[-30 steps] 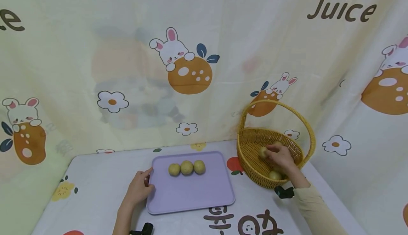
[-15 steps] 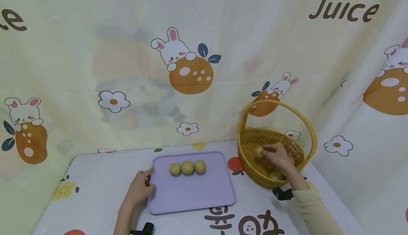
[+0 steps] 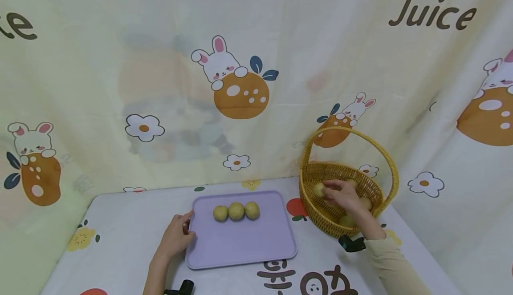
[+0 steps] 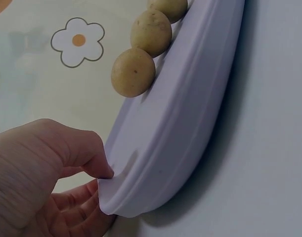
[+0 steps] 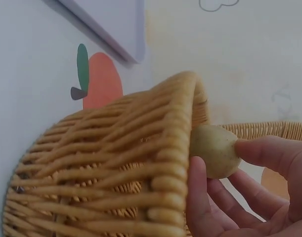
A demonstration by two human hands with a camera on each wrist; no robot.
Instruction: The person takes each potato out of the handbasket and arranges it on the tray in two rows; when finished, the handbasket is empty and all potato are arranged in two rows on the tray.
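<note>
The left hand (image 3: 175,236) is pinching the left rim of a purple tray (image 3: 240,246), with some fingers tucking under the edge. The tray is lying on the tabletop (image 3: 128,232). To the right of that hand, and apart from it, three potatoes are sitting close together in a row, toward the tray's back edge: the left potato (image 3: 220,213), the middle potato (image 3: 236,211) and the right potato (image 3: 252,210). Next, a red printed fruit (image 3: 295,207) is showing between the tray and a yellow wicker basket (image 3: 316,218). The basket is standing with its big handle curving up high. Near its left side, one more potato, the held potato (image 3: 319,190), is being pinched by the thumb and fingers of the right hand (image 3: 345,195). I cannot tell if it is touching the basket. Other potatoes (image 3: 347,220) are lying in the basket around the right hand. The two hands are working well apart.
</note>
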